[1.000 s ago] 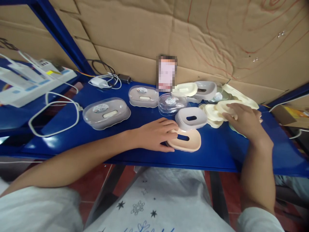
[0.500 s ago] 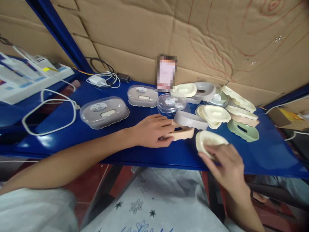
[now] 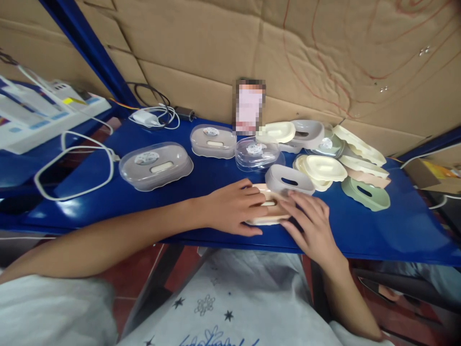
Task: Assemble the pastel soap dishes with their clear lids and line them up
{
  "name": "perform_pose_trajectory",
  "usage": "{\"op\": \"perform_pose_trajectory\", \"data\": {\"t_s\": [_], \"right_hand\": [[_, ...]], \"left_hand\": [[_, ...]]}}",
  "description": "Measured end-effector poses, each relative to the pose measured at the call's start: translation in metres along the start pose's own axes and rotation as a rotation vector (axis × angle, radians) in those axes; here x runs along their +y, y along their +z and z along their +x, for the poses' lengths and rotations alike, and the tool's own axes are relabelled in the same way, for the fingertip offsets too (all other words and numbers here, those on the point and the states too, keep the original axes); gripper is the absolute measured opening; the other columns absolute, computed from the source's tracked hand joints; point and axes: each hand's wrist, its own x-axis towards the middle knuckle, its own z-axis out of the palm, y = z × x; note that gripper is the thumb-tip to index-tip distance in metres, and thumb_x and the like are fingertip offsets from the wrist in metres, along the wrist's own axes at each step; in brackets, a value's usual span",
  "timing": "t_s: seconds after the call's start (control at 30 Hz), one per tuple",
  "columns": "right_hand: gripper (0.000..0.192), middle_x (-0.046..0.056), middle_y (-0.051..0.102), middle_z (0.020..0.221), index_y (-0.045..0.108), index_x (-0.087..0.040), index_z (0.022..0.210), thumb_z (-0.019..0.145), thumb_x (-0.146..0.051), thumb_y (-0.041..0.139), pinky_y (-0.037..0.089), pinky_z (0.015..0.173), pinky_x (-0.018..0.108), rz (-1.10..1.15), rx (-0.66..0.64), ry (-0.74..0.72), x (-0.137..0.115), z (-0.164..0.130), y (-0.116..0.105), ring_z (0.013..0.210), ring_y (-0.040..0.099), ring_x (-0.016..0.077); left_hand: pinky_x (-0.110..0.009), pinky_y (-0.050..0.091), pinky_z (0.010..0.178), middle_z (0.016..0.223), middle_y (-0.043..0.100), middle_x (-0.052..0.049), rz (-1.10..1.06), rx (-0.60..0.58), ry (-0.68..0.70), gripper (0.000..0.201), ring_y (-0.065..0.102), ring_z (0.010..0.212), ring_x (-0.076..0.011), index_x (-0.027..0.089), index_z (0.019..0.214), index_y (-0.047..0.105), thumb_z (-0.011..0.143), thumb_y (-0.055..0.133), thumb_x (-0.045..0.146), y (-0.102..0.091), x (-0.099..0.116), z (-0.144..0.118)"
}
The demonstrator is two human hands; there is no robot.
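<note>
Together, left hand [image 3: 234, 206] and right hand [image 3: 309, 223], grips pressed flat on smooth oval peach tray [image 3: 268, 211].

We can read no text anywhere. The round stickers on the clear lids [image 3: 155, 165] are too small to read. The card [image 3: 250, 106] against the cardboard is blurred out.

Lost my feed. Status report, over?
Left hand and right hand both on peach soap dish. Grey dish touching behind. Blue table.
</note>
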Motion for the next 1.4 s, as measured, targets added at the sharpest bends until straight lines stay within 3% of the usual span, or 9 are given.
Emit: {"op": "perform_pose_trajectory", "data": {"t_s": [0.17, 0.33, 0.5, 0.63, 0.73, 0.87, 0.97, 1.17, 1.4], "right_hand": [[0.044, 0.015, 0.052, 0.164, 0.061, -0.028, 0.149, 0.106, -0.041, 0.065, 0.037, 0.118, 0.056, -0.048, -0.085, 0.080, 0.013, -0.005, 0.001, 0.150, 0.050, 0.0375], [0.042, 0.012, 0.058, 0.160, 0.067, -0.030, 0.142, 0.102, -0.043, 0.071, 0.038, 0.118, 0.057, -0.028, -0.020, 0.062, 0.010, -0.006, 0.003, 0.148, 0.052, 0.0369], [0.041, 0.006, 0.069, 0.149, 0.063, -0.030, 0.147, 0.106, -0.032, 0.066, 0.041, 0.117, 0.050, 0.071, -0.169, -0.063, 0.007, -0.001, 0.005, 0.144, 0.059, 0.0283], [0.046, 0.007, 0.068, 0.151, 0.059, -0.029, 0.153, 0.107, -0.031, 0.065, 0.043, 0.117, 0.050, 0.117, -0.169, -0.093, 0.006, -0.001, 0.003, 0.145, 0.058, 0.0281], [0.053, 0.010, 0.062, 0.158, 0.054, -0.029, 0.157, 0.105, -0.029, 0.066, 0.042, 0.118, 0.053, 0.076, -0.083, -0.056, 0.006, -0.005, 0.002, 0.146, 0.057, 0.0313], [0.057, 0.012, 0.054, 0.165, 0.047, -0.030, 0.162, 0.107, -0.032, 0.062, 0.039, 0.119, 0.057, -0.010, -0.081, 0.091, 0.008, -0.005, 0.006, 0.151, 0.051, 0.0352], [0.050, 0.011, 0.062, 0.156, 0.048, -0.030, 0.160, 0.110, -0.033, 0.057, 0.037, 0.117, 0.055, -0.021, -0.146, 0.120, 0.010, -0.002, 0.010, 0.142, 0.059, 0.0316], [0.030, 0.009, 0.078, 0.119, 0.067, -0.026, 0.138, 0.108, -0.029, 0.061, 0.044, 0.092, 0.044, -0.231, -0.002, 0.216, 0.013, -0.011, 0.007, 0.107, 0.072, 0.0278], [0.048, 0.014, 0.066, 0.149, 0.052, -0.026, 0.156, 0.109, -0.032, 0.058, 0.047, 0.105, 0.052, -0.268, -0.055, 0.123, 0.017, 0.033, -0.028, 0.130, 0.066, 0.0355]], "left_hand": [[-0.038, 0.042, 0.088, 0.122, 0.074, -0.011, 0.027, -0.094, 0.019, 0.031, 0.066, 0.109, -0.0259, 0.021, 0.124, 0.072, 0.102, 0.069, 0.042, -0.003, 0.004, 0.002], [-0.038, 0.041, 0.091, 0.115, 0.074, -0.006, -0.030, -0.152, -0.014, 0.037, 0.066, 0.109, -0.0243, 0.027, 0.137, 0.067, 0.101, 0.067, 0.033, -0.010, 0.003, 0.002], [-0.037, 0.041, 0.087, 0.111, 0.074, -0.005, -0.066, -0.132, -0.014, 0.044, 0.066, 0.103, -0.0236, 0.028, 0.143, 0.064, 0.099, 0.071, 0.032, -0.012, 0.003, 0.003], [-0.036, 0.040, 0.090, 0.100, 0.074, -0.003, -0.169, -0.167, -0.065, 0.021, 0.066, 0.094, -0.0209, 0.026, 0.114, 0.075, 0.099, 0.073, 0.040, -0.022, 0.000, 0.001], [-0.036, 0.039, 0.087, 0.090, 0.073, -0.002, -0.208, -0.254, -0.170, 0.030, 0.066, 0.087, -0.0200, 0.023, 0.084, 0.070, 0.097, 0.075, 0.050, -0.035, -0.006, -0.006], [-0.035, 0.035, 0.077, 0.081, 0.072, 0.005, -0.284, -0.301, -0.324, 0.031, 0.064, 0.073, -0.0175, 0.026, 0.083, 0.070, 0.097, 0.073, 0.054, -0.052, -0.019, -0.019], [-0.033, 0.034, 0.074, 0.078, 0.071, 0.007, -0.344, -0.308, -0.374, 0.029, 0.061, 0.064, -0.0155, 0.025, 0.084, 0.069, 0.096, 0.074, 0.052, -0.057, -0.026, -0.022], [-0.033, 0.040, 0.083, 0.108, 0.078, 0.001, -0.269, -0.328, -0.373, 0.027, 0.071, 0.089, -0.0200, 0.024, 0.095, 0.071, 0.099, 0.073, 0.051, -0.043, -0.021, -0.016], [-0.036, 0.045, 0.090, 0.105, 0.078, -0.007, -0.055, -0.207, -0.197, 0.032, 0.071, 0.104, -0.0247, 0.017, 0.102, 0.072, 0.106, 0.066, 0.048, -0.015, -0.012, -0.004]]}}
